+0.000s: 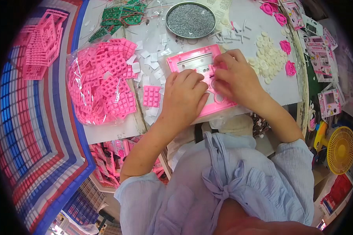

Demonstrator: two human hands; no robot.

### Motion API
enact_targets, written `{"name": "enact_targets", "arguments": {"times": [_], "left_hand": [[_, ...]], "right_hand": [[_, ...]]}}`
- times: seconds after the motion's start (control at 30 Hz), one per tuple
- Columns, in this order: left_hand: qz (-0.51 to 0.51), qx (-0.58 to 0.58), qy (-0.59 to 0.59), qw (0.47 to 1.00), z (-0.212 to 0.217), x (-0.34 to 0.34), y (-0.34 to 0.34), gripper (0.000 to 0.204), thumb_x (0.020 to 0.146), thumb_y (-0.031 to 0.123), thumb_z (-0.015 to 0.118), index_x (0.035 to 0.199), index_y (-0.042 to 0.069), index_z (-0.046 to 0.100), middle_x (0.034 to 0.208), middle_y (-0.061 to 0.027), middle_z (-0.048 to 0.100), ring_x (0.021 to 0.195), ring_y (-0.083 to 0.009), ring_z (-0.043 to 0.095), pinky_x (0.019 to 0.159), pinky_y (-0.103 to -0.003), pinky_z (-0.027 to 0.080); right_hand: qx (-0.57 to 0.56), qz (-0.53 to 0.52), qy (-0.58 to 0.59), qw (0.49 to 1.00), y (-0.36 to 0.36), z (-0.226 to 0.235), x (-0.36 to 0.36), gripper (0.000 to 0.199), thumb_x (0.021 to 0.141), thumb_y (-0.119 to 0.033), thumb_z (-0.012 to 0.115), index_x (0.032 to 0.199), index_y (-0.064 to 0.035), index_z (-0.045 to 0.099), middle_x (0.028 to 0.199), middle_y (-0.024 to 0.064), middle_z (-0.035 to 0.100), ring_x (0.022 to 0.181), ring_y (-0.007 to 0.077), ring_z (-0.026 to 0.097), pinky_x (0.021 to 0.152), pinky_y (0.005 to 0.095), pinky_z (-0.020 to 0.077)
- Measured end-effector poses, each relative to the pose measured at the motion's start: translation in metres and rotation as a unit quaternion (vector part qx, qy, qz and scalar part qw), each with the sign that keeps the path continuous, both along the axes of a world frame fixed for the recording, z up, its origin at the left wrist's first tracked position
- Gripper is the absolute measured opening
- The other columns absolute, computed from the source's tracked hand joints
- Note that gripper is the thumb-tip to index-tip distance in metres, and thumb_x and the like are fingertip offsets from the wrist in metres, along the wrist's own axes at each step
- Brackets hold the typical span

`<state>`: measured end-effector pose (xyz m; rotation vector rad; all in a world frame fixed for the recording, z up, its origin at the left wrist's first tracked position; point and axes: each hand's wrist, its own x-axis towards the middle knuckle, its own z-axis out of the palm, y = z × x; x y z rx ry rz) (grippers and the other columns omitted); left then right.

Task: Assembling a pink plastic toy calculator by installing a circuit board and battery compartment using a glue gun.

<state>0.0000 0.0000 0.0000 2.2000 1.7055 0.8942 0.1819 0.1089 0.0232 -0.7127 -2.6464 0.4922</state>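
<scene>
A pink rectangular plastic casing (195, 52) lies on the table in front of me, with a grey metallic-looking panel showing inside its opening. My left hand (184, 92) rests over its left side, fingers curled down and closed on it. Over the right side of the casing, my right hand (237, 80) has bent fingers drawn together; what they pinch is hidden by the fingers. A pink ring-shaped part (219, 98) shows at the casing's lower right, beneath my right hand. Left of my left hand lies a single pink rubber keypad (151, 96).
A clear bag of pink keypads (102, 82) sits left, beside scattered white squares (154, 57). Behind are green circuit boards (123, 15) with wires and a round tin of small grey screws (190, 20). Cream discs (268, 55) and pink pieces (290, 68) lie right, near a yellow fan (341, 150).
</scene>
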Motion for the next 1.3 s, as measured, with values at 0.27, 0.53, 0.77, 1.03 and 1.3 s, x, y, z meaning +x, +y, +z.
{"name": "enact_targets", "arguments": {"times": [0.27, 0.53, 0.77, 1.03, 1.3], "left_hand": [[0.011, 0.006, -0.017, 1.0, -0.002, 0.0, 0.0, 0.02, 0.078, 0.014, 0.074, 0.095, 0.008, 0.065, 0.107, -0.0064, 0.062, 0.111, -0.0274, 0.057, 0.096, -0.046, 0.039], [0.014, 0.007, -0.005, 1.0, -0.001, -0.002, -0.003, 0.02, 0.078, 0.014, 0.073, 0.097, 0.008, 0.066, 0.108, -0.0072, 0.063, 0.111, -0.028, 0.057, 0.098, -0.046, 0.039], [0.054, 0.078, -0.109, 0.989, 0.016, -0.026, 0.06, 0.012, 0.084, 0.013, 0.068, 0.09, 0.003, 0.068, 0.089, -0.012, 0.068, 0.086, -0.031, 0.065, 0.074, -0.039, 0.05], [0.163, -0.089, 0.252, 0.95, -0.015, -0.053, 0.176, 0.02, 0.086, 0.018, 0.059, 0.085, 0.009, 0.077, 0.096, -0.0121, 0.073, 0.1, -0.0285, 0.065, 0.09, -0.049, 0.043], [0.144, -0.114, 0.216, 0.959, 0.002, -0.042, 0.172, 0.008, 0.083, 0.018, 0.066, 0.084, 0.013, 0.071, 0.073, -0.0064, 0.066, 0.078, -0.0322, 0.065, 0.078, -0.046, 0.048]], "right_hand": [[-0.012, -0.052, 0.025, 0.998, -0.005, -0.005, -0.007, 0.01, 0.07, -0.009, 0.071, 0.078, -0.0047, 0.066, 0.11, 0.0079, 0.062, 0.105, 0.0353, 0.052, 0.087, 0.0453, 0.0476], [-0.022, -0.094, -0.007, 0.995, -0.014, -0.012, -0.012, 0.017, 0.07, -0.011, 0.069, 0.085, -0.0065, 0.062, 0.113, 0.0088, 0.058, 0.108, 0.0359, 0.047, 0.091, 0.0477, 0.0411], [-0.053, -0.124, 0.032, 0.99, -0.016, -0.015, -0.007, 0.031, 0.071, -0.01, 0.069, 0.099, -0.0072, 0.056, 0.116, 0.0128, 0.054, 0.11, 0.0365, 0.045, 0.096, 0.0453, 0.0396], [0.014, -0.053, 0.41, 0.91, 0.041, 0.038, 0.054, 0.037, 0.081, 0.009, 0.068, 0.114, -0.0008, 0.057, 0.12, 0.0175, 0.058, 0.111, 0.024, 0.057, 0.096, 0.0356, 0.0468], [-0.257, 0.04, 0.405, 0.877, 0.117, 0.104, -0.005, 0.056, 0.089, -0.02, 0.072, 0.136, 0.0001, 0.05, 0.097, 0.0189, 0.07, 0.079, 0.0226, 0.07, 0.075, 0.0346, 0.0572]]}}
